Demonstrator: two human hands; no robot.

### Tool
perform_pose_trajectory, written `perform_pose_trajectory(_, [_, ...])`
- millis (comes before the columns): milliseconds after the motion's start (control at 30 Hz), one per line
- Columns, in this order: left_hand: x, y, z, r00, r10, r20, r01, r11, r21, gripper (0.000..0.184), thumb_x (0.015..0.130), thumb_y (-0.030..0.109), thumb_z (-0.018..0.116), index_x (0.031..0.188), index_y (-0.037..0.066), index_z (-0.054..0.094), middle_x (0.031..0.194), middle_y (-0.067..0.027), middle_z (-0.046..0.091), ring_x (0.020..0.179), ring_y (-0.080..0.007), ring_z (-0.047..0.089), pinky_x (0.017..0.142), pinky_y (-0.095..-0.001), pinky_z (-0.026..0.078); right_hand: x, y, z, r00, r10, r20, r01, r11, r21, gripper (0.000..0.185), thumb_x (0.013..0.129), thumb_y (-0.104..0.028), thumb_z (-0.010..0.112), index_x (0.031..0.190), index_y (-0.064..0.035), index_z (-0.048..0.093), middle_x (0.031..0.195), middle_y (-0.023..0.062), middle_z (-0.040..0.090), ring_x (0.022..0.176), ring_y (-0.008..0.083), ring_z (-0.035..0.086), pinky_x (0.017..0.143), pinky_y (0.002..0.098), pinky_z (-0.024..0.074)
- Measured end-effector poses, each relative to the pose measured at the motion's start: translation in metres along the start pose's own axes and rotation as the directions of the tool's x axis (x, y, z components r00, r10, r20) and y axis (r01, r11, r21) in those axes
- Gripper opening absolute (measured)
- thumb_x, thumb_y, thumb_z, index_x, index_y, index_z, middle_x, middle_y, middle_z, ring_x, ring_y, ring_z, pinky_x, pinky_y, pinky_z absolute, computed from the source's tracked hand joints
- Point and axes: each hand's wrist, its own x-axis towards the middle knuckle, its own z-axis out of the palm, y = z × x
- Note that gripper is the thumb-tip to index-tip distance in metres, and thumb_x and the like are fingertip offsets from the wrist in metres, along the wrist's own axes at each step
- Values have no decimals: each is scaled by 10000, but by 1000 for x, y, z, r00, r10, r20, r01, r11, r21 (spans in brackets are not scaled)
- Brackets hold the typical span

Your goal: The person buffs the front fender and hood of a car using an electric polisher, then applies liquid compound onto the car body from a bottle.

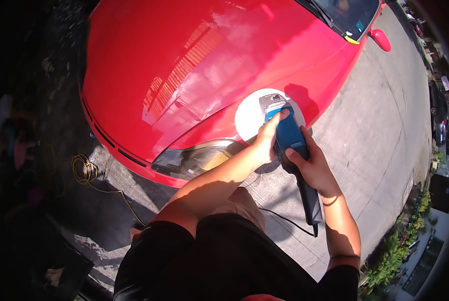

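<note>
Both my hands are closed on a blue and black car polisher [290, 131]. Its round white pad [248, 116] lies against the red car's fender, just behind the headlight [199, 156]. My left hand [268, 136] grips the front of the blue body, its thumb on top near the metal head. Farther back, my right hand [312, 163] wraps around the body where the black handle begins. From the handle's end a black power cord [289, 224] curves away to the left. The pad's contact face is hidden.
The glossy red hood [224, 65] spreads ahead, with a side mirror [380, 40] at upper right. A coiled yellow cord [85, 169] lies on the ground at left. Concrete pavement [370, 130] runs along the right, bordered by green plants [392, 256].
</note>
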Motion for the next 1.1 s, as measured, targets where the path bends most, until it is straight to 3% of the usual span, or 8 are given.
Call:
perform_pose_trajectory(200, [4, -14, 2, 998, 41, -55, -33, 990, 139, 631, 918, 500, 827, 1329, 67, 623, 1136, -115, 693, 1021, -269, 714, 916, -469, 624, -8, 26, -5, 1000, 10, -24, -7, 993, 120, 950, 994, -237, 802, 1690, 95, 247, 1397, 216, 661, 1228, 225, 666, 1036, 328, 544])
perform_pose_trajectory(333, [-38, -15, -88, 980, 177, -88, -170, 982, 78, 564, 923, 502, 793, 1283, 97, 637, 1112, -102, 701, 1011, -280, 705, 933, -480, 599, -13, 74, 59, 977, -191, 94, 193, 981, -11, 1027, 944, -336, 849, 1684, 83, 272, 1447, 285, 636, 1327, 318, 656, 1131, 400, 506])
perform_pose_trajectory(400, [-75, 1, -128, 973, 161, -168, -151, 986, 71, 542, 911, 501, 789, 1259, 110, 649, 1092, -105, 718, 970, -286, 719, 920, -475, 600, -19, 77, 106, 982, -107, 154, 115, 992, -49, 1087, 919, -428, 859, 1698, 44, 265, 1511, 338, 575, 1394, 415, 609, 1176, 456, 478])
perform_pose_trajectory(600, [-179, 35, -238, 928, 247, -280, -236, 969, 72, 620, 892, 603, 783, 1289, 148, 645, 1100, -98, 716, 1020, -316, 714, 976, -508, 594, -27, 83, 229, 916, -47, 398, 217, 893, -395, 1316, 823, -672, 848, 1708, 53, 198, 1481, 373, 579, 1439, 459, 568, 1177, 469, 476])
perform_pose_trajectory(767, [-270, 23, -293, 776, 543, -321, -549, 832, 81, 755, 872, 688, 763, 1361, 134, 607, 1194, -123, 715, 1082, -362, 712, 997, -549, 591, -68, 81, 273, 820, 113, 562, 185, 876, -446, 1261, 780, -634, 885, 1652, 75, 312, 1474, 315, 611, 1403, 427, 598, 1126, 492, 503])
perform_pose_trajectory(900, [-329, 30, -331, 630, 737, -247, -743, 664, 86, 759, 883, 699, 750, 1349, 117, 612, 1215, -134, 716, 1069, -362, 722, 969, -560, 604, -89, 70, 324, 762, -81, 643, 452, 778, -437, 1075, 805, -574, 893, 1532, 86, 458, 1403, 302, 652, 1299, 455, 650, 1077, 491, 523])
perform_pose_trajectory(1067, [-394, 23, -347, 402, 890, -215, -886, 437, 151, 706, 955, 715, 670, 1302, 100, 650, 1135, -122, 732, 1022, -324, 725, 911, -534, 612, -93, 99, 358, 567, -400, 720, 661, 743, -106, 1023, 822, -615, 885, 1420, 128, 515, 1357, 320, 666, 1284, 452, 656, 1049, 489, 538])
perform_pose_trajectory(1100, [-406, 17, -344, 370, 904, -214, -898, 407, 166, 705, 959, 722, 666, 1291, 100, 655, 1125, -119, 733, 1011, -316, 726, 900, -526, 612, -106, 60, 336, 443, -166, 881, 552, 825, -122, 1107, 829, -626, 878, 1499, 158, 475, 1452, 367, 612, 1361, 447, 620, 1116, 462, 520])
